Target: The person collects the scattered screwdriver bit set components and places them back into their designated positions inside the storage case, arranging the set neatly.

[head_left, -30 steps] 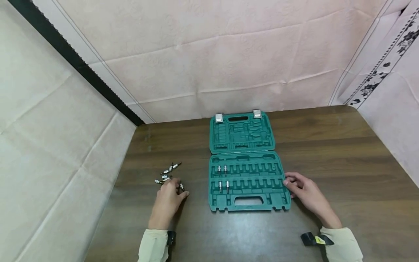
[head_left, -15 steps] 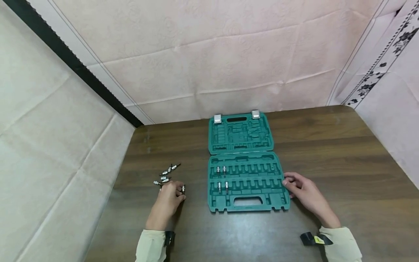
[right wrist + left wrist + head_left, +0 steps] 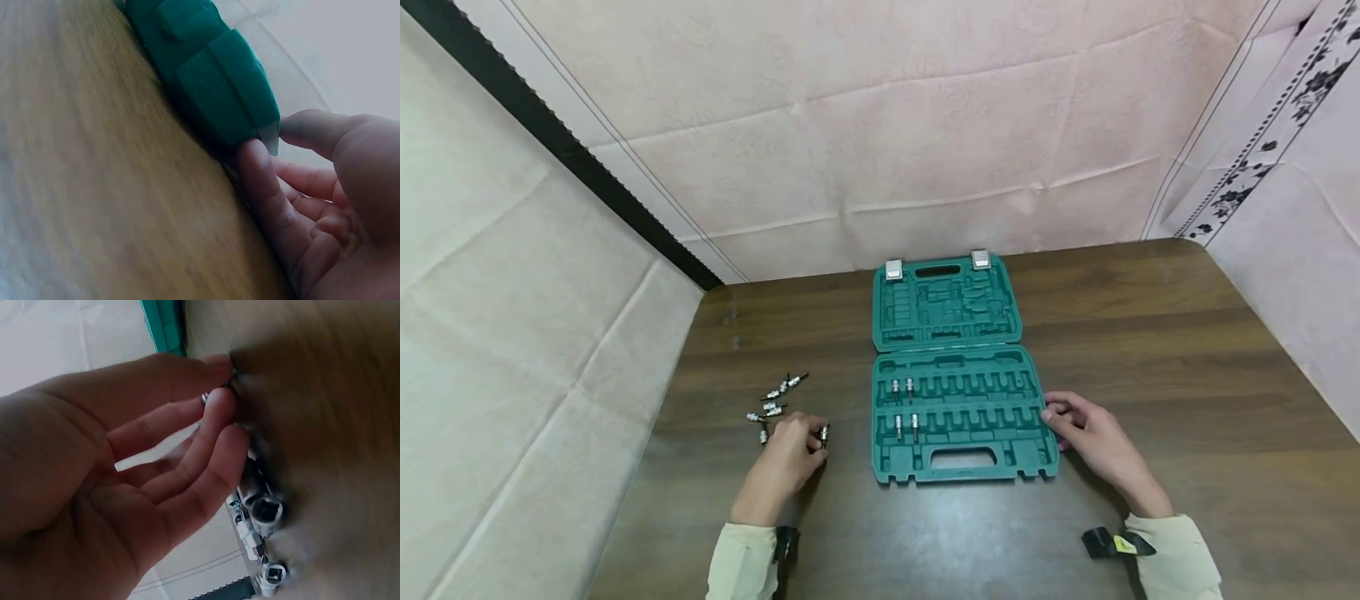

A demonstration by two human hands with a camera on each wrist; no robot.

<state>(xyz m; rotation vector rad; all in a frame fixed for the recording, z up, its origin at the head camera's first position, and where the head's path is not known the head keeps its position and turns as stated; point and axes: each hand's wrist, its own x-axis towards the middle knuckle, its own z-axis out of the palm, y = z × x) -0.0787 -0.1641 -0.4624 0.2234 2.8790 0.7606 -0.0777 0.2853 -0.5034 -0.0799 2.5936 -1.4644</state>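
My left hand [image 3: 782, 454] is low over the table and pinches a small silver bit socket [image 3: 824, 433] between thumb and fingertips. In the left wrist view the fingers mostly hide it. Beside that hand lie several loose bit sockets [image 3: 772, 408], one [image 3: 763, 437] close to the knuckles; a square drive hole shows in another socket [image 3: 267, 512]. The green socket case [image 3: 928, 473] lies opened flat, several bit sockets [image 3: 898, 427] standing in its left slots. My right hand [image 3: 1093, 437] grips the case's right edge, thumb on one side and fingers on the other in the right wrist view.
The wooden table [image 3: 1187, 358] runs back to a cloth-covered wall [image 3: 925, 125]. At the far side rises the case lid [image 3: 947, 308] with two metal latches. A black strap [image 3: 1108, 543] hangs off the right wrist.
The bit socket in my left fingers has turned from slanted to nearly upright. The left hand has shifted slightly, uncovering a loose socket on its left. The right hand keeps its grip on the case.
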